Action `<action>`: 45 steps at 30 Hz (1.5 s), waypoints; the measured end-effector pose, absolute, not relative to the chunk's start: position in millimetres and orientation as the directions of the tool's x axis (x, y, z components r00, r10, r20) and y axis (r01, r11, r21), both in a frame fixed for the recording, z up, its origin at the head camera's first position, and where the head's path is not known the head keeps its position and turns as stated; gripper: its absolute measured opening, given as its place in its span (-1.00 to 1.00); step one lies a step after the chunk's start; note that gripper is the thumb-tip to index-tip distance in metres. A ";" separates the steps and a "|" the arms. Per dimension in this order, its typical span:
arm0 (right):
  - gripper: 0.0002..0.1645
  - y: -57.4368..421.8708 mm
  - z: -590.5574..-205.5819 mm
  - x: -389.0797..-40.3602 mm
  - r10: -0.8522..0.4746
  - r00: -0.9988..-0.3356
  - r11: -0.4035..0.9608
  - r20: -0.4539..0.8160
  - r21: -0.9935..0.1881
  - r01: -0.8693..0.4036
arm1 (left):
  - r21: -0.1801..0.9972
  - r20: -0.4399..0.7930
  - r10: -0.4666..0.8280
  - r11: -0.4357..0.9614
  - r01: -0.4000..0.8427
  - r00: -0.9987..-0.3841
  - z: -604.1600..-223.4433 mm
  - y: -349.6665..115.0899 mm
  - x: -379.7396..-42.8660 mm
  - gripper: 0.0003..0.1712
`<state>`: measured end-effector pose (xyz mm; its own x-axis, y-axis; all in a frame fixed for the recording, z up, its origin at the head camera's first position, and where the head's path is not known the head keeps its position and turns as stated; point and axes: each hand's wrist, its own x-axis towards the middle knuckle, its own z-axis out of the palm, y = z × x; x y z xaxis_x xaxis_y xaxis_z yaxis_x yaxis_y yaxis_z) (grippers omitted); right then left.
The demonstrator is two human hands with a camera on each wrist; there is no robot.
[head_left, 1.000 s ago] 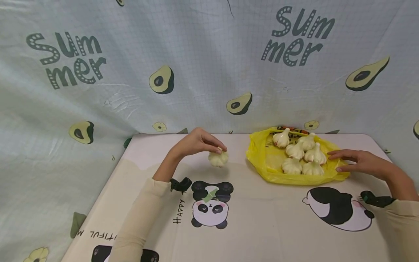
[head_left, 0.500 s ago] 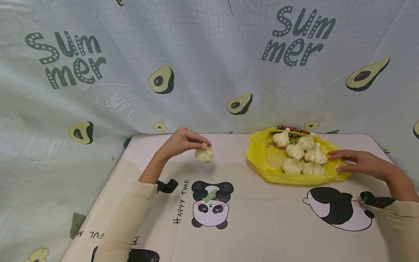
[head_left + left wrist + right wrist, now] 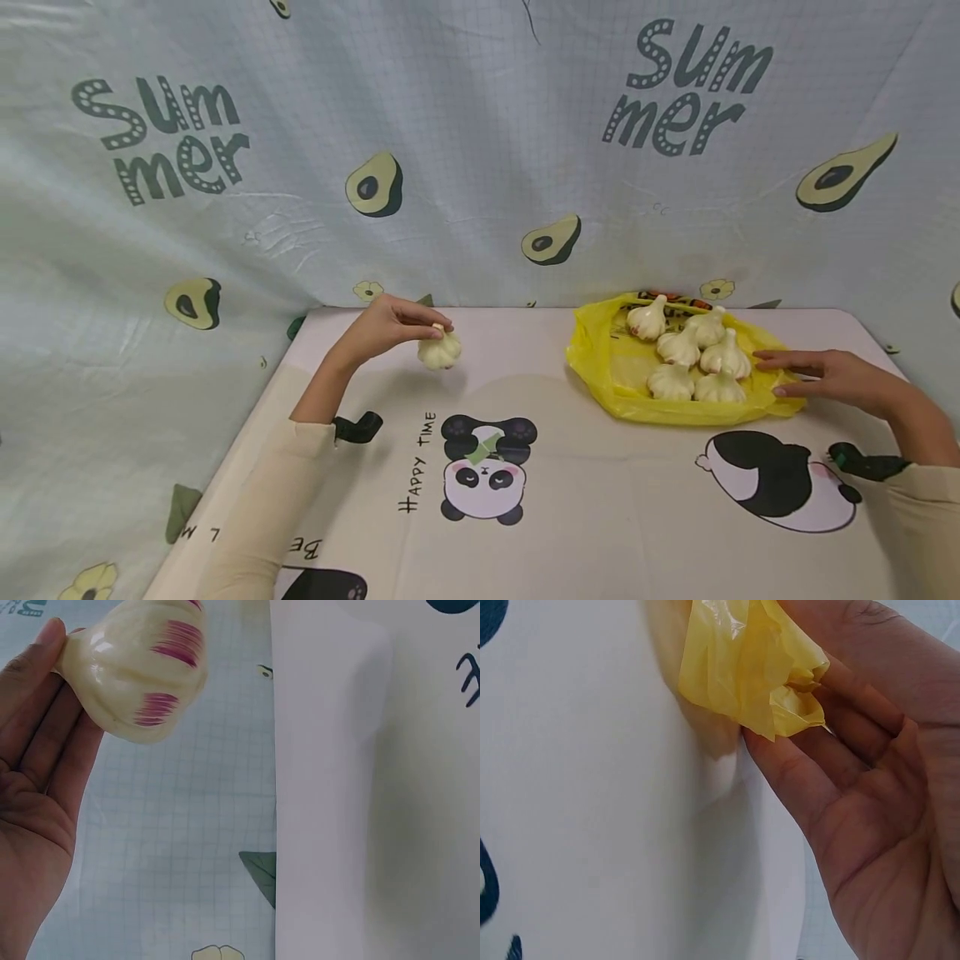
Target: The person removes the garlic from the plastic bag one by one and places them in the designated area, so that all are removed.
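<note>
One garlic (image 3: 440, 353) is pinched by its neck in the left hand (image 3: 384, 327) and held above the table (image 3: 577, 492), well apart from the bag (image 3: 594, 358). The neck is probably chosen because it is narrow, so the round body can hang free. By the right hand (image 3: 851, 379), the edge of the bag is gripped between thumb and fingers, perhaps so that it is kept steady. Six bulbs (image 3: 678, 347) are gathered inside, likely contained by the raised rim. In the left wrist view, the garlic is cut off at the top; in the right one, the thumb's tip is hidden by plastic. The bag's print cannot be read.
</note>
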<state>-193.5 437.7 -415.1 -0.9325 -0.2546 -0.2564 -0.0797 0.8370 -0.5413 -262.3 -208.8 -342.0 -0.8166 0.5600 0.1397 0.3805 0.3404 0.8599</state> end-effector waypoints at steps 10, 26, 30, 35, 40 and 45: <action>-0.24 441.7 -414.7 -197.2 -0.240 -0.940 0.854 -0.242 -0.512 -0.086 | 0.864 0.145 0.527 0.345 0.366 -0.838 -344.9 -220.1 -266.2 -0.76; -0.68 448.0 -417.7 -196.4 -0.286 -0.949 0.786 -0.133 -0.599 -0.153 | 0.888 0.156 0.445 0.328 0.322 -0.882 -359.6 -232.1 -274.5 -0.72; -0.71 450.1 -419.2 -193.9 -0.296 -0.948 0.776 -0.117 -0.609 -0.167 | 0.895 0.160 0.424 0.319 0.312 -0.891 -364.3 -232.3 -277.4 -0.70; -0.64 449.9 -421.2 -193.3 -0.280 -0.950 0.788 -0.136 -0.597 -0.147 | 0.886 0.176 0.405 0.331 0.324 -0.897 -370.9 -236.1 -278.9 -0.72; -0.58 449.0 -423.0 -194.1 -0.266 -0.951 0.807 -0.158 -0.576 -0.130 | 0.878 0.190 0.395 0.342 0.336 -0.899 -377.1 -241.0 -280.4 -0.72; -0.50 448.1 -425.0 -195.2 -0.260 -0.947 0.822 -0.191 -0.559 -0.114 | 0.872 0.177 0.385 0.366 0.326 -0.906 -383.2 -244.2 -285.8 -0.71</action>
